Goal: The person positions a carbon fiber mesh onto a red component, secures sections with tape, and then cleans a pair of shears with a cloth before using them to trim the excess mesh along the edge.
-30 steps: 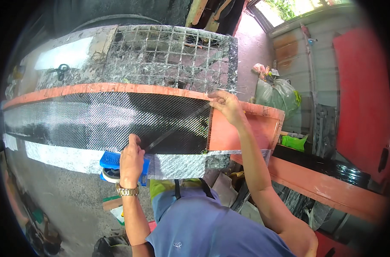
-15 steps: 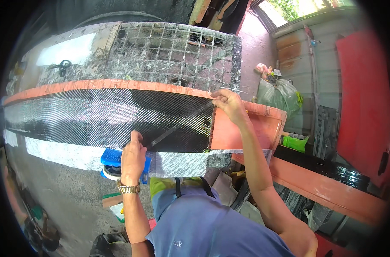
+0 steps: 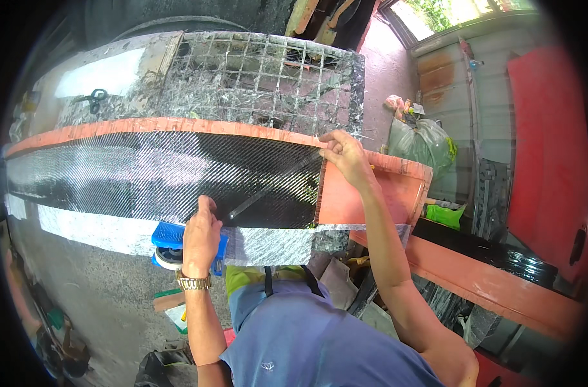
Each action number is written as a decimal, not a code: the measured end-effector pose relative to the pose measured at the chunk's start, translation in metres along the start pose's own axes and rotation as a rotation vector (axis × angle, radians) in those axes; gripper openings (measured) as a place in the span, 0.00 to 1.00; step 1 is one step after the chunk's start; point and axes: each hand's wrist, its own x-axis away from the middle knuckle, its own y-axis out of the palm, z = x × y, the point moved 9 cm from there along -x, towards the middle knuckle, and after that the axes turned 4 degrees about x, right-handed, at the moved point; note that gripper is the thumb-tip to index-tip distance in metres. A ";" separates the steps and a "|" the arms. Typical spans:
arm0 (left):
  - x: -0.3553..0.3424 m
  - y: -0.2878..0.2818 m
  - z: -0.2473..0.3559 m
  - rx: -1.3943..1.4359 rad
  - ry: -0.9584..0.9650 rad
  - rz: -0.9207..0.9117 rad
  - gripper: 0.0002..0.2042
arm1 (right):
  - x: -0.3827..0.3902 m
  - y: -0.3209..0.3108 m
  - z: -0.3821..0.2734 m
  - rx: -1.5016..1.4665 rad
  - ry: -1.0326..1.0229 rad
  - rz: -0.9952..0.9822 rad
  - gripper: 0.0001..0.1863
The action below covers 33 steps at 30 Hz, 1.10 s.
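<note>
A long orange mould [image 3: 255, 131] lies across in front of me, lined with dark, glossy woven carbon fibre cloth [image 3: 171, 171]. My left hand [image 3: 202, 235] is closed at its near edge, around a blue tape dispenser [image 3: 170, 233] whose pale roll shows left of my wrist. A narrow translucent strip of tape [image 3: 262, 195] runs slantwise above the cloth, from beside my left hand to my right. My right hand [image 3: 344, 157] pinches its far end by the mould's far rim, near the cloth's right edge. My fingers partly hide both ends.
Whitish fibre matting [image 3: 268, 246] hangs along the near side. Beyond the mould stands a fibre-littered grid table [image 3: 262, 71] with black-handled scissors [image 3: 95, 100]. At right are a stuffed plastic bag [image 3: 426, 148], another orange mould [image 3: 487, 274] and a red panel [image 3: 546, 155].
Both hands stay nearly in place, and the tape strip between them keeps its slant. Only a very slight shift of the view shows.
</note>
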 end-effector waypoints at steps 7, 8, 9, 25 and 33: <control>0.001 0.000 0.001 0.004 -0.012 -0.018 0.16 | 0.000 0.002 0.000 0.010 0.036 -0.002 0.16; 0.001 0.000 0.001 0.002 -0.008 -0.015 0.16 | 0.000 0.002 0.000 0.015 0.046 -0.010 0.17; 0.001 0.000 0.001 0.000 -0.004 -0.012 0.16 | 0.000 0.002 -0.003 0.042 0.043 -0.019 0.18; 0.000 0.002 -0.001 0.021 -0.042 -0.034 0.17 | 0.016 0.007 -0.034 0.301 -0.274 0.226 0.28; 0.001 0.001 -0.002 0.037 -0.019 -0.021 0.17 | 0.017 0.010 -0.039 0.328 -0.288 0.221 0.30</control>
